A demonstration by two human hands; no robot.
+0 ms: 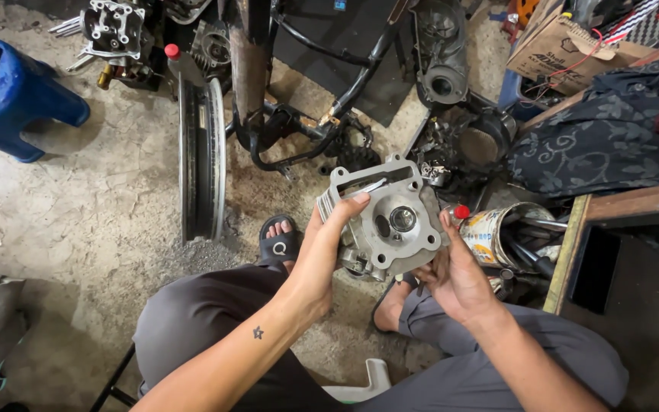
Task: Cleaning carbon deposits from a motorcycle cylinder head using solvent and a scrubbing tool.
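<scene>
I hold a grey metal engine cylinder head [383, 217] up in front of me with both hands. My left hand [322, 248] grips its left side, thumb on the top face near the rectangular opening. My right hand [455, 275] supports its lower right corner, fingers curled under it. The part's flat face points at the camera, with a round port and bolt holes visible. My knees in grey trousers sit below, and one sandalled foot [278, 243] rests on the concrete floor.
A motorcycle wheel [201, 152] and black frame [306, 122] stand ahead. A blue plastic stool [9, 91] is at far left. A tin of tools [501, 233] sits right of my hands, beside a wooden box [627, 252], a cardboard box [566, 38] and dark patterned cloth [612, 137].
</scene>
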